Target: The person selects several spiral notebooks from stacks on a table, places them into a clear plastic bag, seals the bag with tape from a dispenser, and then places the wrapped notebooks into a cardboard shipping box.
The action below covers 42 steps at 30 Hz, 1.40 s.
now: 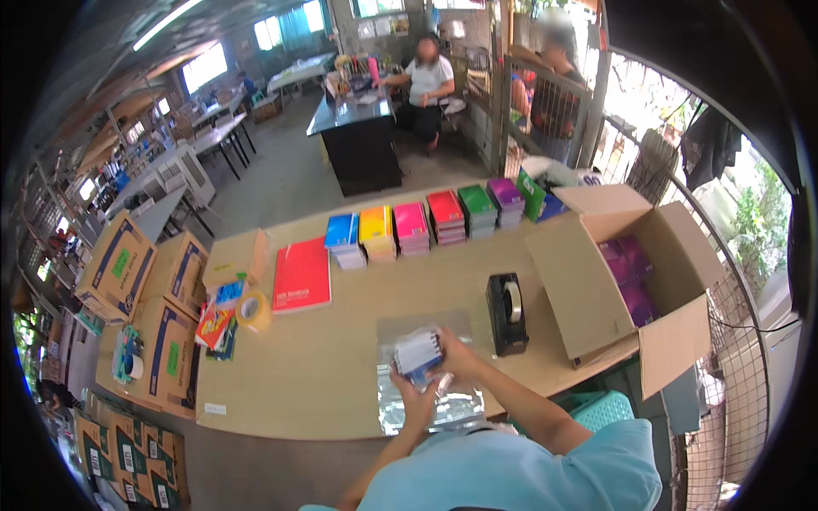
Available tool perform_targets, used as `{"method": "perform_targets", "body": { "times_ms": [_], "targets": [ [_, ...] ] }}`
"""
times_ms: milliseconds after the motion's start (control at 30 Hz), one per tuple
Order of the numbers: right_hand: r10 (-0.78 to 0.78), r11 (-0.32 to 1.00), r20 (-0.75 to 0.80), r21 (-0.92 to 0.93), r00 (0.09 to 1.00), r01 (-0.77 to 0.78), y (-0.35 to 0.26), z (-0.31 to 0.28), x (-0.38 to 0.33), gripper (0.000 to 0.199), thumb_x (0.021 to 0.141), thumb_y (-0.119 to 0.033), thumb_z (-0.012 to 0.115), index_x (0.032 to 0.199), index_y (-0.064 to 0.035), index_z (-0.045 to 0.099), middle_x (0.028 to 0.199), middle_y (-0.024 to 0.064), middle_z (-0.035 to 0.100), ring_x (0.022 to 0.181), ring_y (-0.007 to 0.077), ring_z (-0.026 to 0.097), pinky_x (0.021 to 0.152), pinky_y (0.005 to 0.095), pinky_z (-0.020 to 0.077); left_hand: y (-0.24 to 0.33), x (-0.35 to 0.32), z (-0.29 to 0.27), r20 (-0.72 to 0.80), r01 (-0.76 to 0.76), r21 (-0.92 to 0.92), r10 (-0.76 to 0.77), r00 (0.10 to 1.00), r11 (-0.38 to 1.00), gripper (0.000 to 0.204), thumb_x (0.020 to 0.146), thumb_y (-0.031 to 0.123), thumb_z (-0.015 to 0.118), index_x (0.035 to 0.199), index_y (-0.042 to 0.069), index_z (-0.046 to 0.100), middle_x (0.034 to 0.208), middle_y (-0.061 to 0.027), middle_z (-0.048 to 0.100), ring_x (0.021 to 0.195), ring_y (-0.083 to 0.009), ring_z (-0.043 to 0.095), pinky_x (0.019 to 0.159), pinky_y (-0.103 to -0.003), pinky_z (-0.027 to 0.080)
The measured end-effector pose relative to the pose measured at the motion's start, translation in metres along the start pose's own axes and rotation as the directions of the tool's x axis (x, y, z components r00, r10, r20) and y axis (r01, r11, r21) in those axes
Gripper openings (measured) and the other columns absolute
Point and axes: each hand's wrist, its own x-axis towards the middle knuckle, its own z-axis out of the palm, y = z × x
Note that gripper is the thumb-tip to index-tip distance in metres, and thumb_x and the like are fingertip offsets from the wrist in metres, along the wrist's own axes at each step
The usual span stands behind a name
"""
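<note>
Near the table's front edge, a small stack of pocket notebooks (416, 349) is held between my two hands. Pale page edges face up, and a blue cover shows lower down. My left hand (412, 393) grips the stack from the near left side, and my right hand (458, 358) is closed round its right side. Beneath them a clear plastic bag (394, 417) lies flat on the table (290, 375). Right of my hands stands a black tape dispenser (508, 328). Several stacks of notebooks line the far side, among them a blue stack (344, 238) and a red stack (446, 217).
An open cardboard box (588, 289) with purple packs stands at the right. On the left are a large red notebook (302, 274), a tape roll (253, 311) and stacked cartons (162, 341). A teal basket (605, 410) sits below the right edge. Beyond, a person sits at a desk (354, 140).
</note>
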Motion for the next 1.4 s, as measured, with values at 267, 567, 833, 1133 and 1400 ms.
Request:
{"method": "perform_targets", "body": {
  "times_ms": [267, 567, 833, 1133, 1400],
  "targets": [
    [0.092, 0.868, -0.032, 0.493, 0.995, -0.064, 0.065, 0.027, -0.023, 0.092, 0.063, -0.002, 0.088, 0.138, -0.0069, 0.036, 0.130, 0.0121, 0.053, 0.125, 0.0238, 0.050, 0.102, 0.0381, 0.0457, -0.059, 0.007, -0.004, 0.253, -0.075, 0.159, 0.032, 0.967, 0.984, 0.092, 0.072, 0.000, 0.067, 0.147, -0.004, 0.014, 0.144, -0.0233, 0.031, 0.135, -0.0330, 0.034, 0.114, -0.042, 0.024],
    [-0.358, 0.807, 0.170, -0.438, 0.918, 0.396, -0.083, -0.098, -0.027, 0.043, 0.073, -0.007, 0.071, 0.115, -0.0085, 0.061, 0.116, 0.0072, 0.063, 0.102, 0.0311, 0.063, 0.084, 0.0389, 0.0525, -0.005, 0.001, -0.031, 0.184, -0.414, 0.577, 0.382, 0.906, 0.704, 0.083, 0.069, 0.007, 0.077, 0.135, 0.001, 0.027, 0.135, -0.0238, 0.032, 0.126, -0.0380, 0.036, 0.108, -0.049, 0.028],
    [-0.259, 0.641, 0.483, -0.562, 0.836, 0.523, -0.056, -0.090, 0.015, 0.007, 0.081, -0.011, 0.058, 0.082, -0.0098, 0.064, 0.088, 0.0042, 0.067, 0.076, 0.0304, 0.068, 0.064, 0.0419, 0.0535, 0.017, 0.042, -0.069, 0.586, -0.673, 0.525, 0.351, 0.730, 0.521, 0.068, 0.071, 0.014, 0.075, 0.133, 0.011, 0.047, 0.136, -0.0066, 0.051, 0.132, -0.0355, 0.040, 0.112, -0.054, 0.025],
    [-0.279, 0.718, 0.558, -0.419, 0.782, 0.556, -0.052, -0.074, 0.041, 0.007, 0.075, -0.012, 0.062, 0.082, -0.0126, 0.065, 0.071, 0.0068, 0.064, 0.072, 0.0305, 0.065, 0.062, 0.0420, 0.0501, 0.064, 0.097, -0.071, 0.928, -0.908, 0.366, -0.009, 0.372, 0.203, 0.077, 0.070, 0.027, 0.073, 0.142, 0.031, 0.048, 0.151, -0.0041, 0.039, 0.141, -0.0315, 0.033, 0.109, -0.065, 0.021],
    [-0.396, 0.622, 0.543, -0.435, 0.740, 0.652, -0.060, -0.052, 0.049, 0.024, 0.070, -0.013, 0.071, 0.094, -0.0198, 0.071, 0.116, 0.0047, 0.057, 0.105, 0.0256, 0.059, 0.079, 0.0424, 0.0495, 0.066, 0.119, -0.064, 0.937, -0.928, 0.311, -0.232, 0.262, 0.207, 0.091, 0.065, 0.024, 0.076, 0.146, 0.043, 0.039, 0.157, -0.0047, 0.028, 0.146, -0.0372, 0.024, 0.112, -0.067, 0.020]
  ]
}}
